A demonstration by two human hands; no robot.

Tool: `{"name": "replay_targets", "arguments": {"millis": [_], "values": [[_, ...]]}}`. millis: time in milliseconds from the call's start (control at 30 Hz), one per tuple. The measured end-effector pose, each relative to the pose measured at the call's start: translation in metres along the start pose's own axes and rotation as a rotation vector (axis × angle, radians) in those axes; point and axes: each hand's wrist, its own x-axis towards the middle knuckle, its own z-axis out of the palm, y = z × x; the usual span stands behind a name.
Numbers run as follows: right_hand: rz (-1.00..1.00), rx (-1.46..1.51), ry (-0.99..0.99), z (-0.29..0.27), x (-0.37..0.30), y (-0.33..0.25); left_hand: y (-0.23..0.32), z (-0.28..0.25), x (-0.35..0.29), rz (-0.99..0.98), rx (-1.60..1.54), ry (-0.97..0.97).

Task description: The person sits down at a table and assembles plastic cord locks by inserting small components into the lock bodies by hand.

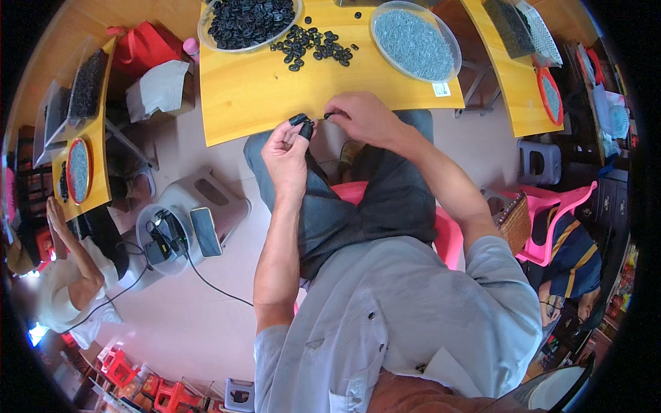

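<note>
My left hand (286,160) is above my lap by the near edge of the yellow table (237,93). Black covers (306,130) sit on its thumb and forefinger, which pinch something too small to make out. My right hand (365,117) faces it just to the right, with its fingertips closed on a small black piece (328,115). Loose black oval pieces (295,51) lie scattered on the tabletop beyond. Behind them at left stands a clear round tub (241,49) heaped with similar black pieces. At right, another tub (455,69) holds many small silvery metal parts.
A phone (206,233) lies on a grey stool (231,199) at left, beside a clear bowl of black adapters (160,249) with a cable trailing across the floor. Another person (76,275) sits farther left; a pink chair (558,220) stands at right. Side tables flank mine.
</note>
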Motion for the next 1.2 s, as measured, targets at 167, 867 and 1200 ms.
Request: {"name": "replay_targets", "arguments": {"millis": [167, 867, 1200], "values": [[0.084, 0.190, 0.003, 0.004, -0.008, -0.011, -0.002, 0.003, -0.002, 0.006, 0.066, -0.017], [0.346, 0.872, 0.157, 0.024, -0.022, -0.002, -0.003, 0.007, -0.004, -0.180, -0.013, 0.023], [0.367, 0.933, 0.144, 0.022, -0.021, -0.003, -0.002, 0.008, -0.003, -0.169, 0.041, 0.037]]}}
